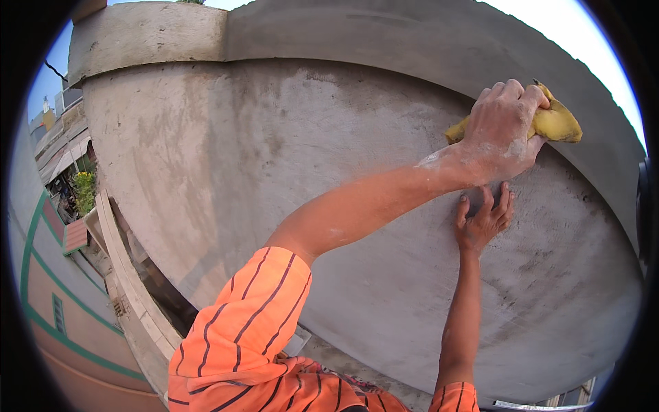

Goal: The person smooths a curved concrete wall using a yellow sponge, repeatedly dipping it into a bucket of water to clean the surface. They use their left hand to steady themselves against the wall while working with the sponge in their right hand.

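Note:
My left hand [504, 127] is closed around a yellow sponge [557, 123], whose ends stick out on both sides of the grip. It holds the sponge high on the right, by the top of the grey plastered wall [371, 158], just under the overhanging ledge [412, 34]. Pale dust or plaster marks the hand and wrist. Lower down, my right hand [486, 218] rests at the wall with its fingers spread and bent, holding nothing. Orange striped sleeves cover both upper arms. The sponge's face toward the wall is hidden.
Long wooden boards [134, 268] run along the left, beside the wall's edge. Below them stands a building with green trim [89, 350]. A plant with yellow flowers [84, 189] and rooftops lie farther off at left. The wall shows darker damp patches.

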Demonstrator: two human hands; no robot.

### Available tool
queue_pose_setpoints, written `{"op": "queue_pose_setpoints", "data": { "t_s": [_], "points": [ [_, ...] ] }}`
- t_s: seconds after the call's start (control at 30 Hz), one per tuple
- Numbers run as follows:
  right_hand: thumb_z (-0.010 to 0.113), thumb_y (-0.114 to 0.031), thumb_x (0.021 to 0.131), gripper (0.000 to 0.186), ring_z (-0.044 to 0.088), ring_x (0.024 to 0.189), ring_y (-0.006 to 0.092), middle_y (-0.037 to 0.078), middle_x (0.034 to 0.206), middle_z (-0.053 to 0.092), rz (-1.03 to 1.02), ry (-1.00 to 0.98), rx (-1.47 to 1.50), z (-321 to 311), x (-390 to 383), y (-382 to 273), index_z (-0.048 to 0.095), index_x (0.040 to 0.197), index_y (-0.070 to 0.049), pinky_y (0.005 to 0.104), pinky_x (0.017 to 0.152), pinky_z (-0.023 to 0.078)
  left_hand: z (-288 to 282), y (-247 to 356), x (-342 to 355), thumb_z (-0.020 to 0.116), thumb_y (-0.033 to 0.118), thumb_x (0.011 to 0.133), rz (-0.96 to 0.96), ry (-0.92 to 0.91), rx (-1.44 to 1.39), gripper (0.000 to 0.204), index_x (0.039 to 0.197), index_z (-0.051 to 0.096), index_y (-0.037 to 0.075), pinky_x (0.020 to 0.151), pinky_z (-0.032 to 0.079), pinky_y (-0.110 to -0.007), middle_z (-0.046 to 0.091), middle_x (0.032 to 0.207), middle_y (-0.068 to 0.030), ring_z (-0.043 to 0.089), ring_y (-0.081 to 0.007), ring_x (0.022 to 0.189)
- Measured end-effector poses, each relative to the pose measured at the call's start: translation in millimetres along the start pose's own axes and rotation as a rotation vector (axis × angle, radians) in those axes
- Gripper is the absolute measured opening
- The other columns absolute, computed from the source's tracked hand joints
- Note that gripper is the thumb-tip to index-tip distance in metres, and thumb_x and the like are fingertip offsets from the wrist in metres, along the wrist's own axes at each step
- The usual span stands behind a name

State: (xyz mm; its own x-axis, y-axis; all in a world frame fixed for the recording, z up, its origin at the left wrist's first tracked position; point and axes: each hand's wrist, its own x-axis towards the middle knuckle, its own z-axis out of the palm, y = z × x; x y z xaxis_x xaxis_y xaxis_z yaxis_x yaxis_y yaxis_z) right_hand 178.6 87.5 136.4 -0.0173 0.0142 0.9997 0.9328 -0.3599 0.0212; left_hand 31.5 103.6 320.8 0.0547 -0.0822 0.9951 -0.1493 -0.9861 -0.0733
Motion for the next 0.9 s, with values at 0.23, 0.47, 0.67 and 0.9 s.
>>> {"op": "queue_pose_setpoints", "data": {
  "t_s": [0.23,0.47,0.67,0.9],
  "points": [
    [0.059,-0.025,0.092,0.033,0.047,0.128,0.0260,0.008,0.130,0.055,0.690,-0.284,1.223,-57.1,-22.9,-9.8,0.055,0.121,-0.010,0.0401,0.106,0.036,-65.0,10.0,-114.3,0.060,0.029,0.095,-0.968,-0.233,-1.086,0.037,0.124,0.053,0.006,0.089,0.052,-0.029,0.063,0.109,-0.0040,0.063,-0.0114,0.101],
    [0.066,-0.048,0.085,0.076,0.053,0.122,0.0261,0.011,0.139,0.049,1.032,-0.671,1.890,-84.8,-58.7,-39.1,0.039,0.143,-0.007,0.0421,0.103,0.043,-63.3,16.7,-204.5,0.052,0.033,0.101,-1.247,-0.229,-1.272,0.041,0.130,0.051,0.004,0.097,0.046,-0.029,0.061,0.118,-0.0039,0.057,-0.0094,0.110],
    [0.064,-0.047,0.088,0.071,0.057,0.116,0.0248,0.014,0.130,0.054,1.032,-0.843,2.008,-90.7,-48.0,-61.6,0.040,0.139,-0.004,0.0413,0.093,0.053,-73.9,8.5,-214.9,0.054,0.041,0.098,-1.012,-0.265,-0.840,0.063,0.144,0.034,0.003,0.113,0.029,-0.040,0.042,0.143,-0.0122,0.039,-0.0214,0.135],
    [0.077,-0.032,0.083,0.062,0.060,0.109,0.0244,0.010,0.112,0.061,0.343,-0.578,1.141,-107.7,97.8,-85.5,0.041,0.132,-0.022,0.0424,0.087,0.055,-193.5,-64.3,-202.2,0.063,0.071,0.077,-0.943,-0.242,-0.065,0.101,0.148,0.031,0.006,0.115,0.021,-0.060,0.026,0.153,-0.0241,0.016,-0.0408,0.146]
  ]
}}
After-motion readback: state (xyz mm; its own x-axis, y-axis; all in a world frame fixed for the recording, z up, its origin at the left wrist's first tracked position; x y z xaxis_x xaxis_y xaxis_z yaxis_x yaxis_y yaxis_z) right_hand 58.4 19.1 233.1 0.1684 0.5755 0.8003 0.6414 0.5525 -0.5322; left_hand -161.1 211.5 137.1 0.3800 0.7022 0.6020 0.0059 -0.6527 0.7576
